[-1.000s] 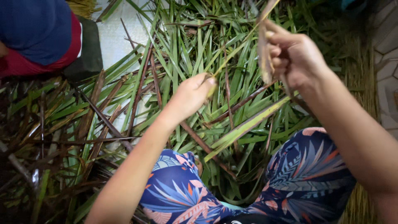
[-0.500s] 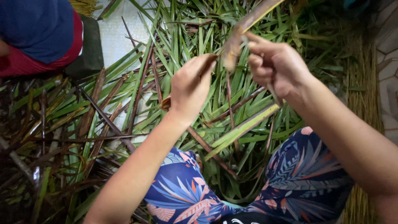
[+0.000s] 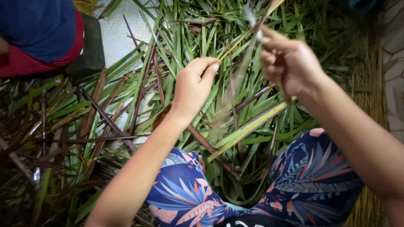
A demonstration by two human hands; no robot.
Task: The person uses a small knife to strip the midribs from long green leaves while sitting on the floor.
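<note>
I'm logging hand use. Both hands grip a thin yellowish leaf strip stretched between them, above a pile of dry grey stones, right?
Not stones. The head view shows the left hand and right hand pinching the leaf strip above a pile of long green leaves.

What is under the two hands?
Under the left hand and right hand lies a pile of long green leaves and brown stalks. The floor beneath them is mostly covered.

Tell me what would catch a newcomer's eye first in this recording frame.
Two bare hands raised at centre: the left hand pinches a thin yellow-green leaf strip that runs up to the right hand, whose grip closes on it. Beneath them spreads a pile of long green leaves and brown stalks. Another person's blue and red clothing fills the top left corner.
</note>
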